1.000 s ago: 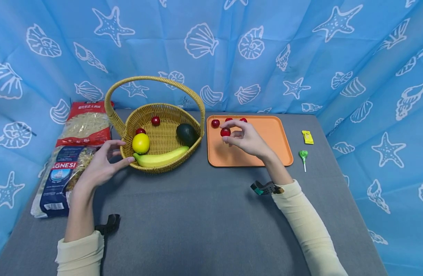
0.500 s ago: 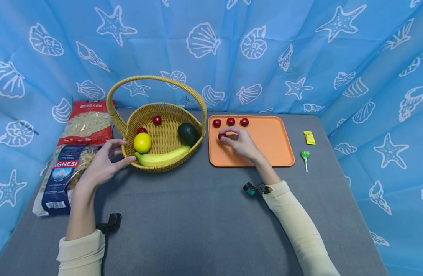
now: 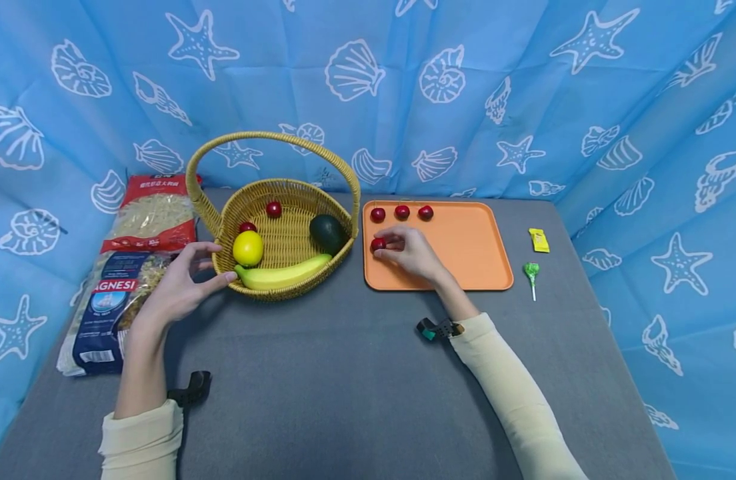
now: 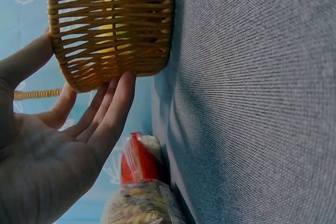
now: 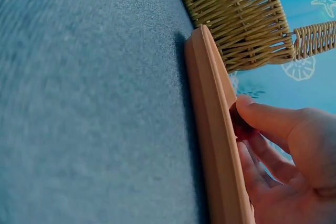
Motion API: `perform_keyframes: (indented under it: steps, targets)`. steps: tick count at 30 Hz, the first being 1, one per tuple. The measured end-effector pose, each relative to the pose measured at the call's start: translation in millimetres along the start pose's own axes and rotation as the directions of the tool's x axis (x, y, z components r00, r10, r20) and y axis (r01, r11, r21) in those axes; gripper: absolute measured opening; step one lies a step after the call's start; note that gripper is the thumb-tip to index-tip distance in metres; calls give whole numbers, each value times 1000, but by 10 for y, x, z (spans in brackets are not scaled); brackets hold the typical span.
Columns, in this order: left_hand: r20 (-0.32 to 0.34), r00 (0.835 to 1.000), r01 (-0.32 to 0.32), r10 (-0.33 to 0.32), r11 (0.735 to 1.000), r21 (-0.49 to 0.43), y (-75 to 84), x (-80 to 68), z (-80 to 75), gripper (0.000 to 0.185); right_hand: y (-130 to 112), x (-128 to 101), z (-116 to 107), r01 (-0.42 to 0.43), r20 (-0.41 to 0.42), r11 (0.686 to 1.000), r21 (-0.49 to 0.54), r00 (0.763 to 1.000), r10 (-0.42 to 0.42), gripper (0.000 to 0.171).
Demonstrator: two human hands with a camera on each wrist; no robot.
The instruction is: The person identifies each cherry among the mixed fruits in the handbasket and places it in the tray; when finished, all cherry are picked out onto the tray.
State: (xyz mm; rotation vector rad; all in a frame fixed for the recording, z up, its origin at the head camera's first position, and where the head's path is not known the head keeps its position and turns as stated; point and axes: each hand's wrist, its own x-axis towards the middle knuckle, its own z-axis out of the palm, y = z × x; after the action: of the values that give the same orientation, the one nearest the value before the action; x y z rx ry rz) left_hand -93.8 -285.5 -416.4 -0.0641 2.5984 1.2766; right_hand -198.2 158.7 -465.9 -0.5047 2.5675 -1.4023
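Observation:
In the head view, my right hand (image 3: 407, 253) pinches a red cherry (image 3: 377, 245) between thumb and fingertips, low over the left part of the orange tray (image 3: 458, 260). The right wrist view shows this cherry (image 5: 242, 124) partly hidden behind the thumb and the tray rim. Three more cherries (image 3: 402, 212) lie in a row along the tray's back edge. My left hand (image 3: 179, 283) holds the left end of the wicker basket (image 3: 284, 293), thumb at the rim and fingers against the outer wall (image 4: 113, 40). Inside are a lemon (image 3: 248, 249), a banana (image 3: 287, 273), an avocado (image 3: 329, 233) and two cherries (image 3: 274, 209).
Pasta bags, one red (image 3: 155, 207) and one dark blue (image 3: 107, 310), lie left of the basket. The tall basket handle (image 3: 272, 135) arches above it. Right of the tray are a yellow wrapped candy (image 3: 539, 240) and a green lollipop (image 3: 531, 270). A blue curtain (image 3: 368, 80) hangs behind.
My right hand has lowered with its cherry and moved left and slightly nearer, toward the tray's left side, uncovering the back row of cherries. The left hand stays at the basket.

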Motion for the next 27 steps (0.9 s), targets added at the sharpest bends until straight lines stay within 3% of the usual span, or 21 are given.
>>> perform_keyframes:
  steps: [13,20,27]
  targets:
    - [12,1000,4,-4,1000,-1,-1,12,-1,82,-20,-53,-52,-23,57,1000,15,998,22,42]
    - [14,1000,0,0,1000,-5,2,10,-2,81,-54,-89,-100,-24,41,999,33,999,23,43]
    - [15,1000,-2,2,1000,-14,3,11,-2,81,-243,-168,-170,30,9,989,148,999,-31,42]
